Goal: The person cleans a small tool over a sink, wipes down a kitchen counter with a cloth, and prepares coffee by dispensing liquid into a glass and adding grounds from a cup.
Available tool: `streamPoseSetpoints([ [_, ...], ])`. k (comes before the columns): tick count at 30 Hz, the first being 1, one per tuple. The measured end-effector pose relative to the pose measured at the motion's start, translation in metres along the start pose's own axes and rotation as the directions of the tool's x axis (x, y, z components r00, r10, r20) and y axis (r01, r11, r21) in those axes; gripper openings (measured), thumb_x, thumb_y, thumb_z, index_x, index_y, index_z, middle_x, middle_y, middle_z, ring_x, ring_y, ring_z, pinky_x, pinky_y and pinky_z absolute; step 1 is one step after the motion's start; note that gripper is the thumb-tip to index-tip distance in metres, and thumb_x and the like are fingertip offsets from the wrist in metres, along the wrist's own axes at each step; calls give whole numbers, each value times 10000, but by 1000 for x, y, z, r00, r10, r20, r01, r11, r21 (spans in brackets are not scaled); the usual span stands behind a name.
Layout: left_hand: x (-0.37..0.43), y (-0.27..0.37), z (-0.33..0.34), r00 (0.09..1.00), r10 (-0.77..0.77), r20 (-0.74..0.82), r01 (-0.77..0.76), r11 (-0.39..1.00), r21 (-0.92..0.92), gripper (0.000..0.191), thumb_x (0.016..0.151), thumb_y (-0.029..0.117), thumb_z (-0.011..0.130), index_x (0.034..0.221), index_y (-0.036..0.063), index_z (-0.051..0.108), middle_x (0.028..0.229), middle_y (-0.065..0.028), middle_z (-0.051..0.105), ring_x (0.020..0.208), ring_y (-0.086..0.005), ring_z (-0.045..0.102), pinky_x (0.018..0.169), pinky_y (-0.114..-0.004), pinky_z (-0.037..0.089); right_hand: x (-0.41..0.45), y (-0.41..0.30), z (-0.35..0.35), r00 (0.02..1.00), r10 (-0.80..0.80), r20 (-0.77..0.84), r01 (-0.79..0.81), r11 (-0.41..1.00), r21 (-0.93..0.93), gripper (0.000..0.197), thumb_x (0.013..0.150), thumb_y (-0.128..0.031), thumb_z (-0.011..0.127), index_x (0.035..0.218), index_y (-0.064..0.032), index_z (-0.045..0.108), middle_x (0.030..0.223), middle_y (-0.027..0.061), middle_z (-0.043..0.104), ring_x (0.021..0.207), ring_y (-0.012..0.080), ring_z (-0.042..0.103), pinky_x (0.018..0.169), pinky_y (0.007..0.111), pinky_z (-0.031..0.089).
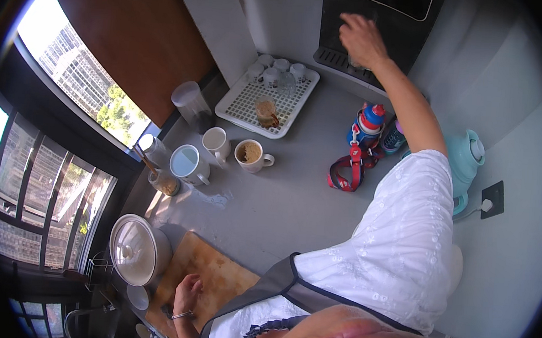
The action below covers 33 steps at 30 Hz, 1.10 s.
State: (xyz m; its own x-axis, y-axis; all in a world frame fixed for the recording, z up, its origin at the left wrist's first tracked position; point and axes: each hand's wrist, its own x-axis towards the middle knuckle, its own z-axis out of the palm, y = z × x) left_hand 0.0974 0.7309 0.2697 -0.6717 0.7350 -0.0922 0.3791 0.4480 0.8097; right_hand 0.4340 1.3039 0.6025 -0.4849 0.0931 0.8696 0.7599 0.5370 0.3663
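Observation:
My right hand (362, 39) is raised before the black dispenser panel (330, 25), fingers extended. No held object shows, though its palm side is hidden. Beneath the wrist, part of a clear glass (354, 62) shows at the slotted drip tray (333, 58). Low in the view, my left hand (188, 291) hovers over or rests on a stained wooden cutting board (219, 264); I cannot tell which. Its fingers are loosely bent with nothing in them, and a bracelet circles the wrist.
A white perforated tray (238, 103) bears several upturned cups and a glass mug (265, 112) with brown residue. Left of centre stand a mug of brown contents (249, 153), other mugs and jars. A lidded pot (134, 250), strapped bottle (366, 124) and turquoise kettle (462, 163) flank the counter.

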Motion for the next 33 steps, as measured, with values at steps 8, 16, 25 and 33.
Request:
streamPoseSetpoints([
  [8, -16, 1, -1, 999, -44, -18, 45, 998, 50, 267, 877, 131, 576, 1100, -16, 568, 802, -98, 654, 675, -152, 635, 631, -269, 500, 37, 49, -53, 960, 201, -194, -225, 967, -116, 264, 869, -138, 432, 932, 24, 631, 1391, 129, 403, 1348, 270, 263, 1118, 464, 165],
  [16, -5, 11, -3, 1000, -15, -8, 14, 999, -32, 263, 877, 125, 577, 1102, -12, 568, 790, -77, 636, 690, -147, 632, 627, -265, 503, 33, 66, -50, 976, 142, -163, -175, 961, -213, 281, 873, -128, 420, 948, 31, 639, 1358, 119, 446, 1336, 245, 301, 1115, 465, 193],
  [25, -12, 19, -3, 998, -65, -7, 66, 997, 48, 287, 878, 157, 584, 1115, -4, 568, 820, -101, 656, 696, -155, 643, 637, -271, 497, 51, 78, -48, 966, 207, -154, -233, 956, -179, 310, 883, -116, 400, 1016, 36, 635, 1363, 105, 445, 1343, 232, 285, 1128, 449, 171],
  [33, -34, 22, 3, 997, -73, 8, 72, 995, 70, 263, 873, 142, 585, 1087, -11, 579, 773, -94, 651, 660, -157, 635, 617, -270, 495, 102, 103, -25, 953, 209, -218, -253, 946, -202, 313, 877, -116, 407, 1038, 17, 640, 1386, 104, 425, 1355, 238, 273, 1119, 438, 191],
])
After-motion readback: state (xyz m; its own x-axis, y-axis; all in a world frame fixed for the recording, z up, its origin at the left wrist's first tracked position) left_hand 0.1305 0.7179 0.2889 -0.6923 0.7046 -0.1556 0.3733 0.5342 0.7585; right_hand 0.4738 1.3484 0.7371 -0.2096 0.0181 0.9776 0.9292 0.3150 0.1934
